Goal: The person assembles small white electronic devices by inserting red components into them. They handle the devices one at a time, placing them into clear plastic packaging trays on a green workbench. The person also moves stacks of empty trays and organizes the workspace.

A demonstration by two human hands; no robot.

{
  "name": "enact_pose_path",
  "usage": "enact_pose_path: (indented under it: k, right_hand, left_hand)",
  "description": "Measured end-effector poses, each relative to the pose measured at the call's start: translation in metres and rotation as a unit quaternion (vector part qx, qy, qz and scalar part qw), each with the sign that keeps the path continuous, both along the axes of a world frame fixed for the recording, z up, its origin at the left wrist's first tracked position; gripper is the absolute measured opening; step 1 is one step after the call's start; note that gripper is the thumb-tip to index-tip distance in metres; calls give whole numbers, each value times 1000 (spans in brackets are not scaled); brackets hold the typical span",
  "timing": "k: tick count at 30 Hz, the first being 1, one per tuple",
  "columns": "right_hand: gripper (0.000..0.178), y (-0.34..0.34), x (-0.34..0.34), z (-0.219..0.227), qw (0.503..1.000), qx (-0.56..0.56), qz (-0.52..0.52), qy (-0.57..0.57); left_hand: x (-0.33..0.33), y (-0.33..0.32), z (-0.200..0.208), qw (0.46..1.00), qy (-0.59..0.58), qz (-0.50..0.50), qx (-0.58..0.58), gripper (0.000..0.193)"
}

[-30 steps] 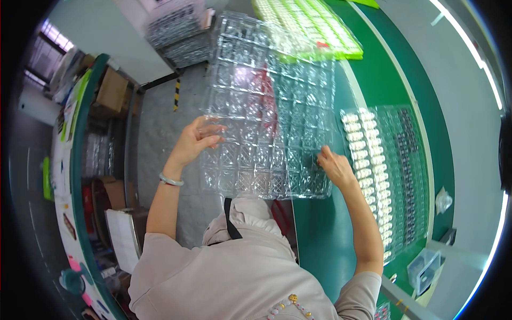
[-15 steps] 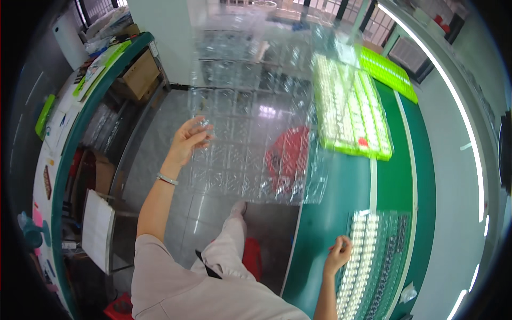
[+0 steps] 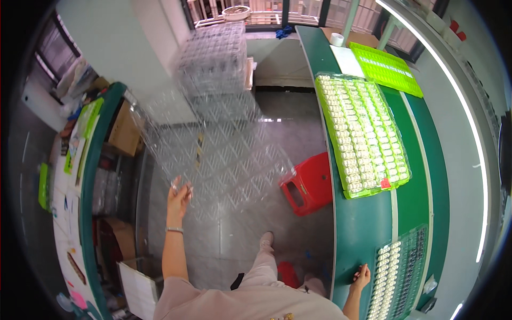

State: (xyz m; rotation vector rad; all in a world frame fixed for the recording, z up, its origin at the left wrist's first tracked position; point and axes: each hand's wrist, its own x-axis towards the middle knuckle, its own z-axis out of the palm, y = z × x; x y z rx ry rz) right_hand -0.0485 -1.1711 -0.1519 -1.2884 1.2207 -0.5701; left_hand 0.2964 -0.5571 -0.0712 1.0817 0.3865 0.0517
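My left hand point(image 3: 178, 202) is closed on the near left edge of a clear plastic blister tray point(image 3: 229, 152), which hangs tilted over the floor and blurs a little. The tray's moulded pockets are see-through, with the floor visible behind them. Over the green workbench, my right hand point(image 3: 361, 276) is closed with its fingertips together; whatever they pinch is too small to make out. Just right of that hand lies another clear tray point(image 3: 404, 266), holding rows of white parts point(image 3: 388, 272) and dark parts point(image 3: 413, 256).
A bright green tray point(image 3: 359, 193) full of white pieces lies farther along the green workbench point(image 3: 362, 218); another green tray point(image 3: 397, 77) sits behind it. A red stool point(image 3: 314, 184) stands beside the bench. Stacked clear trays point(image 3: 210, 58) rise at the back. Shelving point(image 3: 114, 114) lines the left.
My left hand has lowered the clear tray and swung it leftward, tilting it. The view has turned, bringing the stacked trays and the red stool into plain sight. My right hand remains closed beside the parts tray.
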Motion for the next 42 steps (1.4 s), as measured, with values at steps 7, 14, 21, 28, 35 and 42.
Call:
enact_pose_path:
  k: [7,14,21,28,35,42]
  right_hand:
    - [26,-12,10,15,993,107,-44,-9]
    - [21,-18,11,23,976,184,-78,-84]
    - [20,11,34,30,946,219,-187,-151]
    - [28,74,82,43,964,128,-221,67]
    - [42,215,225,50,946,144,-192,218]
    - [36,292,354,144,935,215,-258,111]
  left_hand:
    - [18,15,77,970,62,-94,215,53]
    - [112,-13,197,877,20,-207,432,42]
    - [266,-5,304,864,-67,-172,469,45]
    - [535,67,283,898,-117,-133,402,49]
    - [791,158,183,934,-58,-88,341,58]
    - [920,237,63,816,54,-107,566,56]
